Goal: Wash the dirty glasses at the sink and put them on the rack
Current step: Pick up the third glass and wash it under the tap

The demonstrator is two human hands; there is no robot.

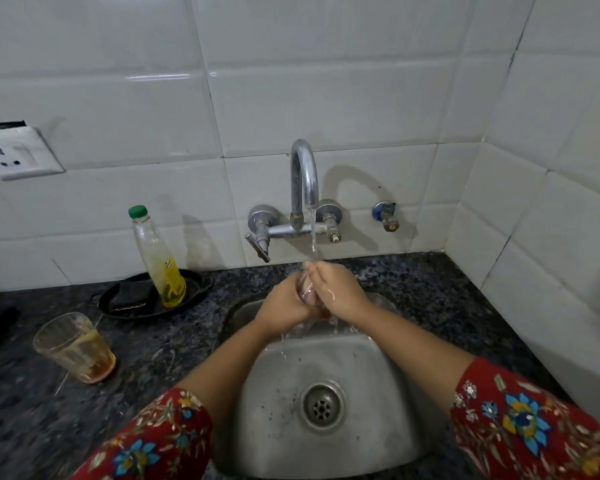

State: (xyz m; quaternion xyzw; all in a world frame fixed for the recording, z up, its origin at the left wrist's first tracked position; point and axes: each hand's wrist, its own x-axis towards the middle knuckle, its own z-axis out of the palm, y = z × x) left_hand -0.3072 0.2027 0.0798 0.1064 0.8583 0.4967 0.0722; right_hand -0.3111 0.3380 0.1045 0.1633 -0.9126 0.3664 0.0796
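My left hand (284,304) and my right hand (340,289) are wrapped around a clear glass (307,294) under the running tap (303,174), above the steel sink (378,368). Water runs over the glass and drips down into the sink. Most of the glass is hidden by my fingers. A second glass (75,346), dirty with orange-brown residue at its bottom, stands on the dark granite counter (146,368) to the left of the sink. No rack is in view.
A bottle of yellow liquid with a green cap (158,258) leans in a black dish (118,299) holding a dark scrub pad, behind the dirty glass. The white tiled wall carries a socket (14,155) at left and a small valve (385,216) at right.
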